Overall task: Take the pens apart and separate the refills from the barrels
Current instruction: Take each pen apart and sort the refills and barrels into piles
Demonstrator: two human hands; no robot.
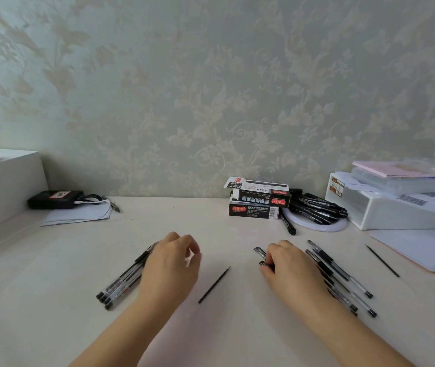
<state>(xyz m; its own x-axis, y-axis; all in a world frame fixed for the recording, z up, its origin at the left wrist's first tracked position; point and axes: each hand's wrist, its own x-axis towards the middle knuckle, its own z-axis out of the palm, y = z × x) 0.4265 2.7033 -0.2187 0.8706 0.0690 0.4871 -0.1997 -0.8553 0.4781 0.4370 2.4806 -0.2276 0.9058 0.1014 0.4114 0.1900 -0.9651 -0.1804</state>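
My left hand point(170, 266) hovers with loosely curled fingers and nothing in it, over the near end of a bundle of clear black-tipped pens point(121, 283) lying at the left. My right hand point(290, 268) grips a clear pen point(261, 255) whose black end sticks out past my fingers to the left. A thin black refill point(214, 285) lies loose on the table between my hands. To the right of my right hand lie several more pens point(343, 274), partly hidden by my wrist. A second refill point(382, 260) rests alone further right.
Two stacked pen boxes point(257, 201) stand at the back against the wall, beside a heap of black markers point(317, 207) on a white ring. A white storage box point(396, 210) and papers point(423, 250) fill the right. A black device point(54, 200) and sheets lie at the back left.
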